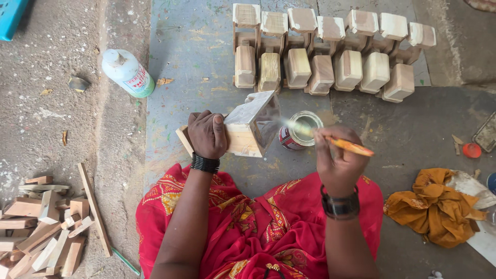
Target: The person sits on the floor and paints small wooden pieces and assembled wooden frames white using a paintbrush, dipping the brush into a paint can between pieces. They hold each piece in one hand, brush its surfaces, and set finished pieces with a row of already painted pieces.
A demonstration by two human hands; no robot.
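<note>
Your left hand point(207, 134) clamps wooden block point(247, 128) – stiff, light, likely wet-slick; grip dry end. Right hand point(337, 159) pinches brush point(330, 139), bristles at block's face – tin point(302, 129) just beyond.

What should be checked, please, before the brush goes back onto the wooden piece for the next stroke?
1. Left hand grips the wooden piece firmly: ok, fingers wrap its side.
2. Right hand holds the brush by its orange handle: ok.
3. Bristles loaded: cannot tell, the tip is blurred.
4. Open tin within reach and upright: ok, it stands on the floor just beside the piece.
5. Face to be coated turned toward the brush: ok, the slanted face points at the bristles.
6. Row of wooden pieces clear of the stroke: ok, they lie apart, beyond the tin.
</note>
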